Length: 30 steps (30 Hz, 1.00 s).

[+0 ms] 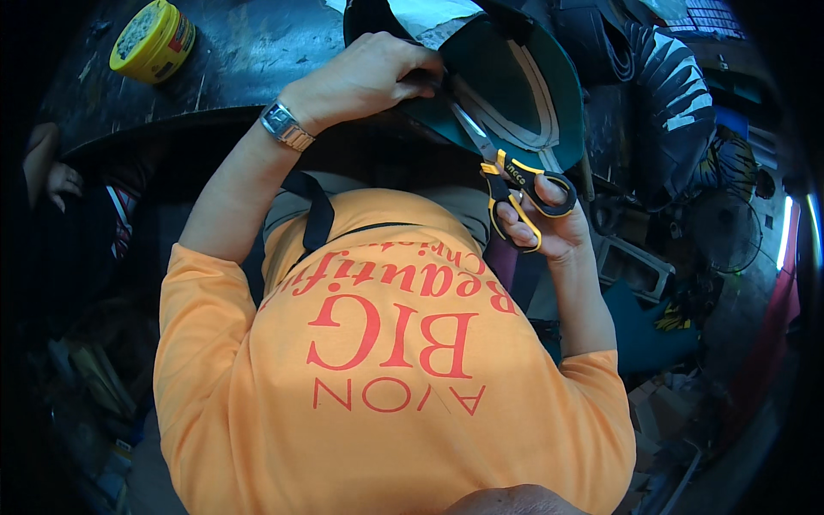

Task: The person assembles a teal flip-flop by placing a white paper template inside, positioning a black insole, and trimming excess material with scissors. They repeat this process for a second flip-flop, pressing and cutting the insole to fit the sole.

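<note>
My right hand (554, 219) is closed round the yellow-and-black handles of a pair of scissors (513, 176). The handles are spread, and the metal blades point up and left towards my other hand. My left hand (378, 81), a metal watch on its wrist, has its fingers curled at the near left edge of a curved dark green piece of material (558, 86). Pale strips run in a loop along this piece's inside. The scissor blades lie over its near edge; whether they are cutting it cannot be made out. The left fingertips are partly hidden.
A yellow tub (153, 43) with greyish contents stands on the dark worktable (249, 51). Black rolled material (665, 112) lies at the right. Another person's hand (62, 184) shows at the far left. A fan (725, 227) and a grey frame (635, 266) stand beyond my right arm.
</note>
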### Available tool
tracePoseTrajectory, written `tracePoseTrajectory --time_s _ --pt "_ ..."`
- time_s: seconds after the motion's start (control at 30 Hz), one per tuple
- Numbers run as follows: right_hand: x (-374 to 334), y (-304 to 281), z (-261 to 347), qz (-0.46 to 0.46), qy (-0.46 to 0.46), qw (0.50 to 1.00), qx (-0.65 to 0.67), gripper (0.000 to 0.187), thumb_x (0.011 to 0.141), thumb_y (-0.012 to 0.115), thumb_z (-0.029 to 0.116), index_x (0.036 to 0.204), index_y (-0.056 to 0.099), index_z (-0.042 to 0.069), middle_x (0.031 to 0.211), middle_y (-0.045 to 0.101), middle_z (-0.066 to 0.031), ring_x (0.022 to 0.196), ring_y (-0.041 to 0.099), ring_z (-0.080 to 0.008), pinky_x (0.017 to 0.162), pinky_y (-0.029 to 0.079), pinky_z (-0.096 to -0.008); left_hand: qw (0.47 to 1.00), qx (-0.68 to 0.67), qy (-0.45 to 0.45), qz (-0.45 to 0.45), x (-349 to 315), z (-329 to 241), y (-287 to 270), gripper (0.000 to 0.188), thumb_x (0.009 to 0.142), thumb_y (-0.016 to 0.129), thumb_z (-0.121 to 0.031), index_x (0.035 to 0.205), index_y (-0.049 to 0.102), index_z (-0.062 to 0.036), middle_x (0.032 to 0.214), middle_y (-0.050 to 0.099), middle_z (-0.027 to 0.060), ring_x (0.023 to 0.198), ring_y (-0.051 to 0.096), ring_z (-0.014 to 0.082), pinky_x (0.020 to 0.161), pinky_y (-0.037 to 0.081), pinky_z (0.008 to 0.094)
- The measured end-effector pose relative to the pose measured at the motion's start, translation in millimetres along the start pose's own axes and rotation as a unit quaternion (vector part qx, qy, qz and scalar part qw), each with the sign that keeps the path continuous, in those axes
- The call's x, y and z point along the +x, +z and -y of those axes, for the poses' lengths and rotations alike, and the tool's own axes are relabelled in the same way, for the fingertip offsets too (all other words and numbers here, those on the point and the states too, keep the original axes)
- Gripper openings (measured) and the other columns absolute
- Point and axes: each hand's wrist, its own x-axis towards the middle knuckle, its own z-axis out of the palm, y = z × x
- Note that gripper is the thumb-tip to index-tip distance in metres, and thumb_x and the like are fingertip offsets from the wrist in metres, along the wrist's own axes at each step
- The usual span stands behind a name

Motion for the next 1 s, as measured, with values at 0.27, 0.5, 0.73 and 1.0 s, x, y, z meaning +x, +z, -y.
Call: tracePoseTrajectory --time_s 0.27,0.5,0.73,1.0 --pt "-7 2 5 -0.053 -0.024 0.997 -0.050 0.051 0.090 0.078 0.023 0.122 0.054 -0.008 0.082 0.067 -0.0202 0.051 0.064 -0.0176 0.044 0.052 -0.0199 0.999 -0.013 0.034 0.011 -4 3 -2 0.014 0.087 0.074 -0.006 0.100 0.074 -0.0048 0.094 0.074 0.0151 0.089 0.071 0.0326 0.079 0.056 0.0397" --pt "-8 9 11 -0.093 -0.043 0.983 -0.153 0.057 0.087 0.082 0.023 0.126 0.054 -0.008 0.080 0.067 -0.0166 0.049 0.061 -0.0132 0.044 0.050 -0.0183 0.999 0.008 0.029 0.016 -4 0 -2 0.014 0.087 0.074 -0.005 0.100 0.075 -0.0044 0.094 0.075 0.0150 0.089 0.072 0.0314 0.081 0.057 0.0392" --pt "-4 10 10 -0.110 -0.050 0.966 -0.229 0.065 0.085 0.085 0.026 0.130 0.053 -0.008 0.075 0.065 -0.0110 0.044 0.056 -0.0086 0.042 0.044 -0.0147 0.999 0.027 0.011 0.033 -4 -1 -1 0.013 0.085 0.075 -0.006 0.098 0.074 -0.0039 0.113 0.072 0.0135 0.095 0.072 0.0306 0.086 0.058 0.0362" --pt "-22 4 20 -0.074 -0.086 0.928 -0.354 0.053 0.080 0.083 0.010 0.128 0.064 -0.004 0.078 0.068 -0.0119 0.049 0.060 -0.0097 0.045 0.044 -0.0171 0.999 0.030 0.005 0.044 -5 -9 -5 0.017 0.085 0.077 -0.007 0.102 0.072 -0.0044 0.116 0.071 0.0118 0.098 0.071 0.0314 0.087 0.057 0.0370"
